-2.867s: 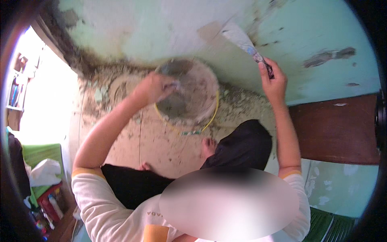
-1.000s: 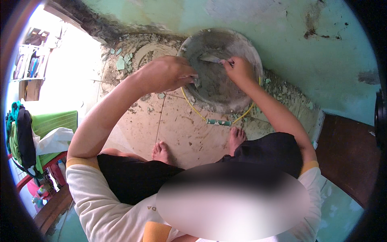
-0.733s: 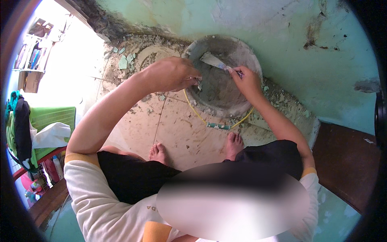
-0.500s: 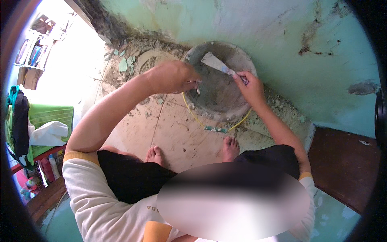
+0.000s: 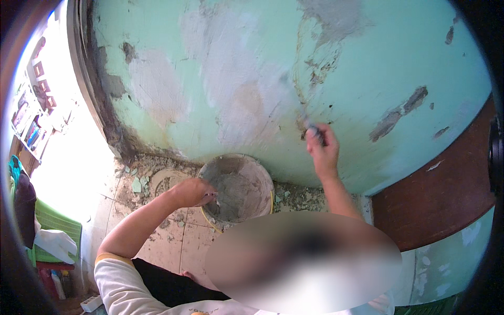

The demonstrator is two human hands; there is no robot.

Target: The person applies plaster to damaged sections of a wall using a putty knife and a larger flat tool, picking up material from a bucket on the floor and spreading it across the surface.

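The right hand (image 5: 322, 149) is clamped on the dark handle of a scraper (image 5: 317, 135), which is raised before the wall (image 5: 262, 31). The blade points far and slightly left but is blurred, so I cannot tell whether it touches the plaster. The left hand (image 5: 195, 193) is at the left rim of a bucket (image 5: 265, 176), its fingers together on a pale piece (image 5: 211, 195), too small to name.

The scraper should be light, with a stiff grip and a thin blade that probably flexes a little; the handle is the place to hold it, though wet paste could make it slick. The bucket, standing on the floor (image 5: 168, 247) near the wall, has grey paste (image 5: 231, 197) inside and is likely heavy; its yellow handle (image 5: 272, 202) looks the best hold. The paste itself should be soft and sticky.

To the left the wall runs broad and flat to the door frame (image 5: 86, 89); to the right it meets a brown panel (image 5: 436, 184), whose edge limits the swing. Rubble (image 5: 310, 199) lines the wall's foot right of the bucket. A blur hides the near middle.
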